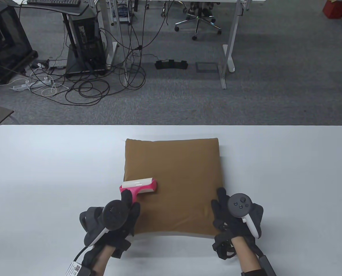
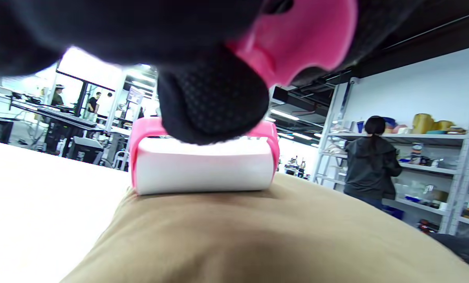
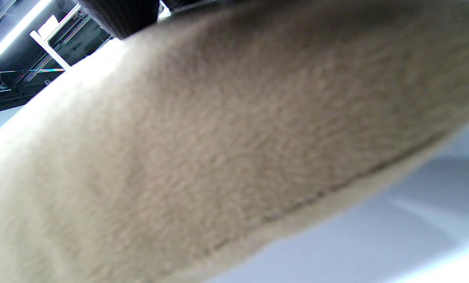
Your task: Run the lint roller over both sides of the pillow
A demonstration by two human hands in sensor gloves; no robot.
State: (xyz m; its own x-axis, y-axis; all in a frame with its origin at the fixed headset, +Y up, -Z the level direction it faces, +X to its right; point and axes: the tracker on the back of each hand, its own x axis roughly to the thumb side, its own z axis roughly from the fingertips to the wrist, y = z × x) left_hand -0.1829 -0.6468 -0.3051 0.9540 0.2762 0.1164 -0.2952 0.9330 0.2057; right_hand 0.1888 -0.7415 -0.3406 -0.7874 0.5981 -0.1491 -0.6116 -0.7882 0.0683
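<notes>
A brown square pillow (image 1: 174, 184) lies flat on the white table (image 1: 44, 172). My left hand (image 1: 122, 214) grips the pink handle of a lint roller (image 1: 138, 186). Its white roll rests on the pillow near the left edge. In the left wrist view the roller (image 2: 203, 165) sits on the pillow (image 2: 258, 236) below my gloved fingers (image 2: 213, 106). My right hand (image 1: 234, 214) rests on the pillow's near right corner, fingers laid on the fabric. The right wrist view shows the pillow's side (image 3: 218, 149) close up with its seam.
The pillow sits in the middle of the table, with bare white tabletop to both sides. Beyond the far table edge are grey carpet, cables, desk legs (image 1: 228, 51) and an office chair (image 1: 198, 20).
</notes>
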